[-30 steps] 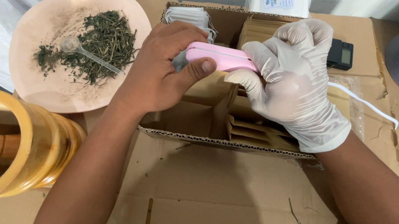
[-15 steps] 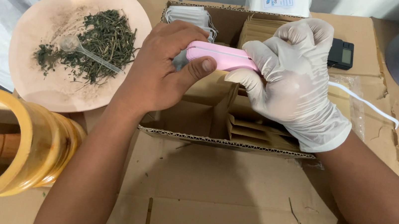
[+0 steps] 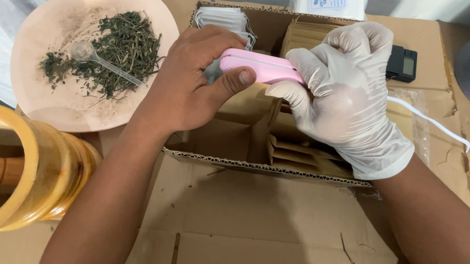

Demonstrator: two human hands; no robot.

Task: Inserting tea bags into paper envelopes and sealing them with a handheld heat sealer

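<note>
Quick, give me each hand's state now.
Left hand: bare, closed on the pink handheld device.
Right hand: gloved, closed on the same device.

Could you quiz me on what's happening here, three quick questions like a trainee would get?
1. True or false: the right hand wears a glove.
2. What lies on the pink plate? A) coins B) dried herbs and a clear spoon C) screws
3. Which hands grip the pink device?

Key: 1 true. 2 B. 3 Both: the bare left hand and the gloved right, over the open box.
</note>
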